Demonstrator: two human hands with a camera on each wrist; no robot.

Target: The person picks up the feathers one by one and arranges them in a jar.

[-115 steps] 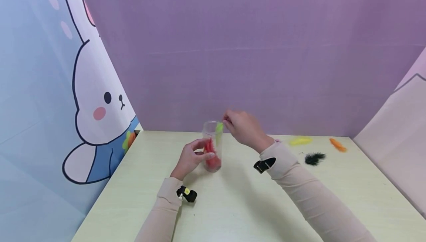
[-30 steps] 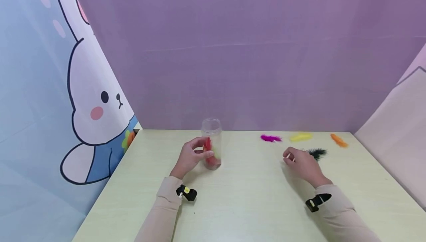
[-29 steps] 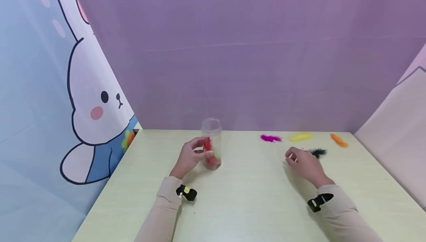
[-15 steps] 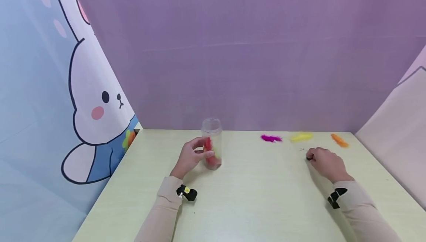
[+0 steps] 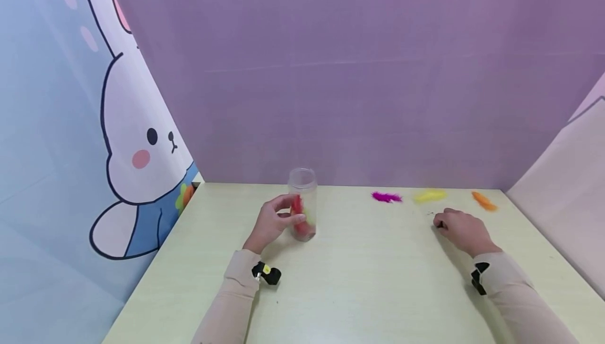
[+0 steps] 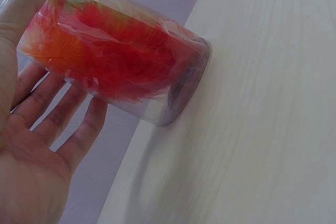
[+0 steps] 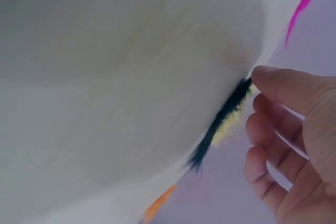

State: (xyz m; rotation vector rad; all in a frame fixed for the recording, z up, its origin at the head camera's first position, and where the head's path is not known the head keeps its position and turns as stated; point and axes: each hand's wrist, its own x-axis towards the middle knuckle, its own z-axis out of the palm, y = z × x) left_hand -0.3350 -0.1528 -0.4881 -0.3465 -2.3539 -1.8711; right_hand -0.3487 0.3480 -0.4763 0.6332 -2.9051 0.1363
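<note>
A clear cylindrical jar (image 5: 308,191) stands upright near the back edge of the table. My left hand (image 5: 270,223) holds it, thumb on one side and fingers on the other. Packed inside it are red, orange and green feathers (image 6: 121,51), seen close up in the left wrist view. Over to the right, my right hand (image 5: 465,232) is low over the table. In the right wrist view its thumb and forefinger pinch one end of a black feather (image 7: 220,121); in the head view the hand covers most of that feather.
Along the back of the table (image 5: 368,281) lie a magenta feather (image 5: 386,197), a yellow feather (image 5: 430,195) and an orange feather (image 5: 484,201). Behind rises a purple backdrop (image 5: 331,97). A rabbit-printed cloth (image 5: 137,97) hangs at the left.
The green feather went from my right hand into the jar. My right hand then moved right and down to the black feather and took its end. My left hand kept hold of the jar.
</note>
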